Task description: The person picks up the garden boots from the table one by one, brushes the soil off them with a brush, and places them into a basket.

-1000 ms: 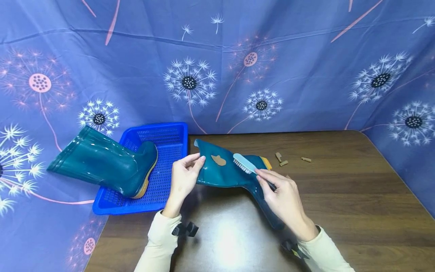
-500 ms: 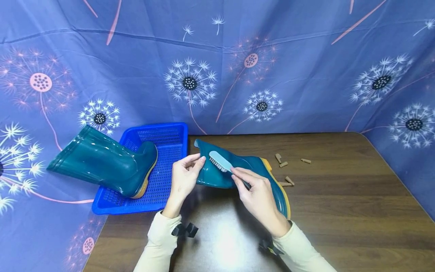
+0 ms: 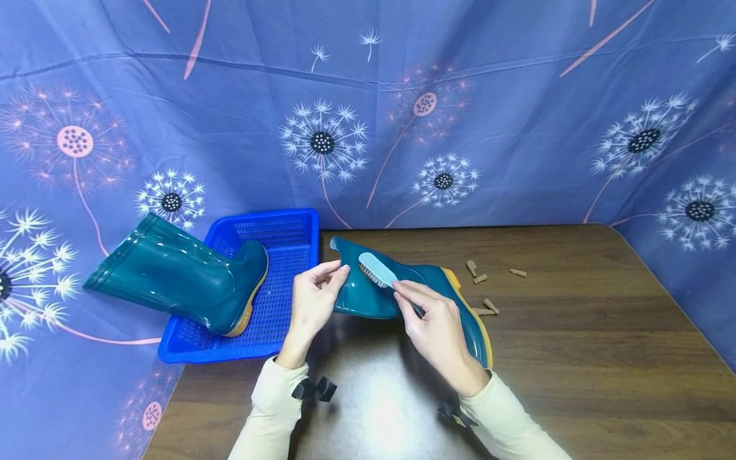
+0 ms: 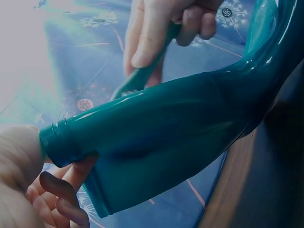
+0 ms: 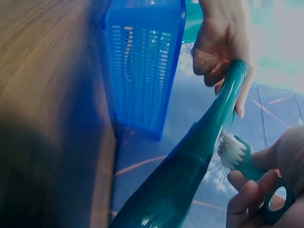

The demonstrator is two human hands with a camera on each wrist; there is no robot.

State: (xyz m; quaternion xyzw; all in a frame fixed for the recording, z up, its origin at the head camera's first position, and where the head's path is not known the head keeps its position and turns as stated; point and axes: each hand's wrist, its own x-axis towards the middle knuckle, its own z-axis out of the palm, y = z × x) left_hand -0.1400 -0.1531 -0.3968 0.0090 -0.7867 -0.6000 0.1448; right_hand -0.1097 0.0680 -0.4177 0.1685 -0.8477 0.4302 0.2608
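A green rubber boot (image 3: pixel 363 304) with a yellow sole lies on its side, its shaft toward the left. My left hand (image 3: pixel 313 297) pinches the top edge of the shaft between thumb and fingers. In my right hand (image 3: pixel 434 326) is a scrubbing brush (image 3: pixel 377 268) with a pale blue back, gripped by its handle. The brush lies across the upper shaft, bristles facing the boot and brownish at the near side. In the right wrist view the bristles (image 5: pixel 231 151) sit right at the shaft's surface, and the handle has a hole at its end.
A second green boot (image 3: pixel 184 275) leans in a blue plastic basket (image 3: pixel 287 268) at the left. Several small tan pieces (image 3: pixel 480 278) lie on the wooden table (image 3: pixel 575 332) beyond the boot's sole. A blue dandelion-print cloth (image 3: pixel 494 115) hangs behind.
My right hand has carried the brush left along the shaft, over the tan patch that showed a second ago and is now covered. The left hand keeps its hold on the boot top.
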